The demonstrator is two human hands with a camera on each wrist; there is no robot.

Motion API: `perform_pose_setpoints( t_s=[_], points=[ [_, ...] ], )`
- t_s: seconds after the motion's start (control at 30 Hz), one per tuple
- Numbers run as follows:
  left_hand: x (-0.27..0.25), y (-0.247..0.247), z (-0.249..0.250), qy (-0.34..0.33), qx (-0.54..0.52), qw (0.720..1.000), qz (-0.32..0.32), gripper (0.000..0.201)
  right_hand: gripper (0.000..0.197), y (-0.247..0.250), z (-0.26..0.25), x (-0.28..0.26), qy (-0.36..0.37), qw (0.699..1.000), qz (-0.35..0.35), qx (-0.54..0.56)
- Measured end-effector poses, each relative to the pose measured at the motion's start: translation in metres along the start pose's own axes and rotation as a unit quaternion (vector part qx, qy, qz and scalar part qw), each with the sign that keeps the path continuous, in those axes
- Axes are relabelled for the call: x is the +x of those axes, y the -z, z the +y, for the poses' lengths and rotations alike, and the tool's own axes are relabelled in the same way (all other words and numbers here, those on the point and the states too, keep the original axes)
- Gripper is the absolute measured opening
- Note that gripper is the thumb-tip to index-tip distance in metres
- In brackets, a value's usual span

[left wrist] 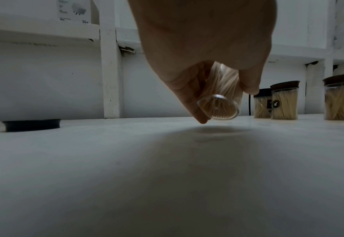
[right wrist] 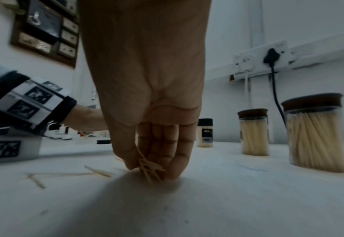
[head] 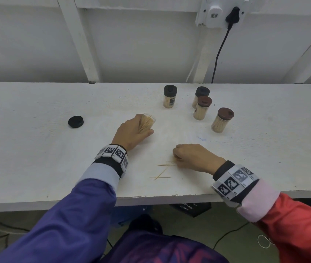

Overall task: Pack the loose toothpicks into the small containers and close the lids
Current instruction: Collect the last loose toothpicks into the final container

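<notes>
Toothpicks (head: 163, 170) lie loose near the counter's (head: 37, 158) front edge; right hand (head: 194, 156) pinches several. Light, stiff and slippery (likely snapping if squeezed), they're best bunched mid-length. Left hand (head: 132, 132) grips the tilted open container (head: 148, 123).

white table (head: 37, 149) | loose toothpicks (head: 162, 172) | black lid (head: 75, 121) | apparently four capped jars (head: 222, 120)

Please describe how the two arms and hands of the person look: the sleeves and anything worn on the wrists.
Both hands are bare. The left arm wears a blue-purple sleeve with a pale blue cuff, the right arm a red sleeve with a pale pink cuff. Each wrist carries a black band with white blocks printed with black square markers: left wristband, right wristband.
</notes>
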State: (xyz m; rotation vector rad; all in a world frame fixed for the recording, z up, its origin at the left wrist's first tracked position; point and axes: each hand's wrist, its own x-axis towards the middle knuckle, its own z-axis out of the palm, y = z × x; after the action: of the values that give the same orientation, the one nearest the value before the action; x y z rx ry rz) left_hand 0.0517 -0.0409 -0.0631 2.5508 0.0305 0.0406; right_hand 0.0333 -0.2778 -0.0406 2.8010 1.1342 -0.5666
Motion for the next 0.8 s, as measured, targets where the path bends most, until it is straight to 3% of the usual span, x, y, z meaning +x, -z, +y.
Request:
perform_pose_setpoints(
  t_s=[0.2,0.37,0.47,0.67,0.8],
  points=[
    [-0.002,0.000,0.000,-0.016,-0.001,0.999,-0.028,0.054,0.012,0.018,0.018,0.009,-0.026,0.989,0.051,0.134],
    [-0.002,-0.001,0.001,-0.046,-0.010,0.997,-0.054,0.056,0.006,0.044,0.029,0.029,-0.053,0.946,0.167,0.272],
    [-0.002,-0.002,-0.001,-0.052,-0.019,0.997,-0.058,0.061,0.007,0.060,0.030,0.042,-0.045,0.928,0.220,0.297],
    [-0.002,-0.003,-0.003,-0.072,-0.041,0.994,-0.072,0.076,0.017,0.078,0.016,0.063,-0.023,0.976,0.152,0.153],
    [-0.002,-0.003,-0.003,-0.080,-0.038,0.993,-0.082,0.075,0.018,0.086,0.009,0.071,-0.001,0.981,0.120,0.153]
  ],
)
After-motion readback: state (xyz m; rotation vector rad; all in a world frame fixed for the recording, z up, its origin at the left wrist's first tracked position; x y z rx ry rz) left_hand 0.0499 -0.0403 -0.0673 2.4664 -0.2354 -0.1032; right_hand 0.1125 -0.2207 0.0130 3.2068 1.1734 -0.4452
